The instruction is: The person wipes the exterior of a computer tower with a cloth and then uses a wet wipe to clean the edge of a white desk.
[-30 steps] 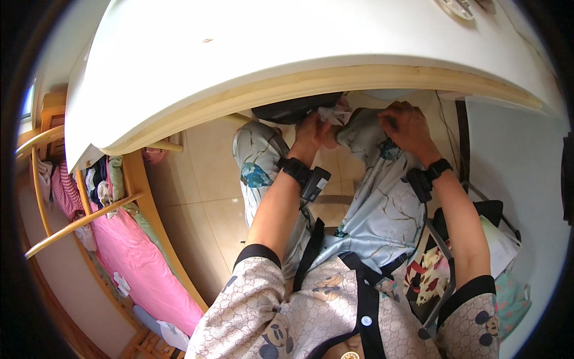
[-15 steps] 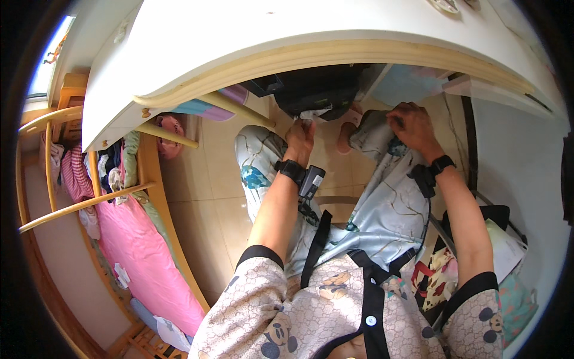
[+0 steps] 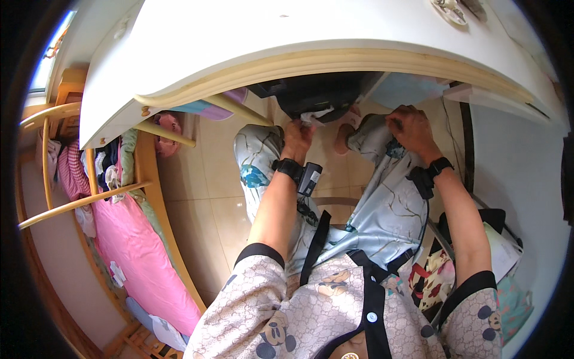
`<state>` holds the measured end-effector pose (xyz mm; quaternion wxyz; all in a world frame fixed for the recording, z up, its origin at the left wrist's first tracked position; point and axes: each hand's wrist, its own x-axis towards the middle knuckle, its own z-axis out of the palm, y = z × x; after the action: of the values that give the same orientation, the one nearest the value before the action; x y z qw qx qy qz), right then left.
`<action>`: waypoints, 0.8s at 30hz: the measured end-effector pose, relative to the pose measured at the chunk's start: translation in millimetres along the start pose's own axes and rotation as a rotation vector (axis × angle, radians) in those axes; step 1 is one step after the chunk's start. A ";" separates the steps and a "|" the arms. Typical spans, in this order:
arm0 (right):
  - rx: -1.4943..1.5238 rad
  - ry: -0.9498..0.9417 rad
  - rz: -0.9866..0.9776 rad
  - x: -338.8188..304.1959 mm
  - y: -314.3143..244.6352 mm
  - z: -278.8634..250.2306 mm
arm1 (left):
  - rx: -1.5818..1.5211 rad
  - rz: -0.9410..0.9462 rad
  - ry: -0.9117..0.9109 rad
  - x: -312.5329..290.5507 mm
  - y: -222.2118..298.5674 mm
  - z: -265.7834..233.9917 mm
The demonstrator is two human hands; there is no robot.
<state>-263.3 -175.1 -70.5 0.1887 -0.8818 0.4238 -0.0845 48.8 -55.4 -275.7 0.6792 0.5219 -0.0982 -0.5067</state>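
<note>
My left hand reaches under the desk edge over my left knee. Its fingers are closed on a crumpled white tissue, which lies against the front of a black rounded object under the desk. What that black object is, I cannot make out. Above my right knee, my right hand has its fingers curled in with the thumb against them; anything inside is hidden. Each wrist carries a black strap with a small dark device, at the left wrist and the right wrist.
A white desk with a pale wooden edge spans the front. On the left stands a wooden bed frame with pink bedding. Pink slippers lie on the tiled floor. Bags and papers sit at my right.
The view has shifted slightly, so the desk edge appears a little lower. Both hands keep nearly the same place and grip; the tissue is still in my left fingers.
</note>
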 end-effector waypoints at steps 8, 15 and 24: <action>-0.021 -0.011 0.037 -12.5 16.5 3.9 | -0.281 -0.738 0.055 -35.7 -0.7 86.5; -0.040 -0.047 0.082 -15.5 24.6 6.4 | -0.291 -0.735 0.019 -45.1 -13.7 132.3; 0.020 0.033 0.061 -17.1 27.0 2.4 | 1.220 0.290 -0.494 -51.3 -9.1 150.1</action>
<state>-292.6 -176.5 -83.4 0.1933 -0.8650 0.4527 -0.0973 -79.9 -105.8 -197.3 0.2818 0.6624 -0.5883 -0.3685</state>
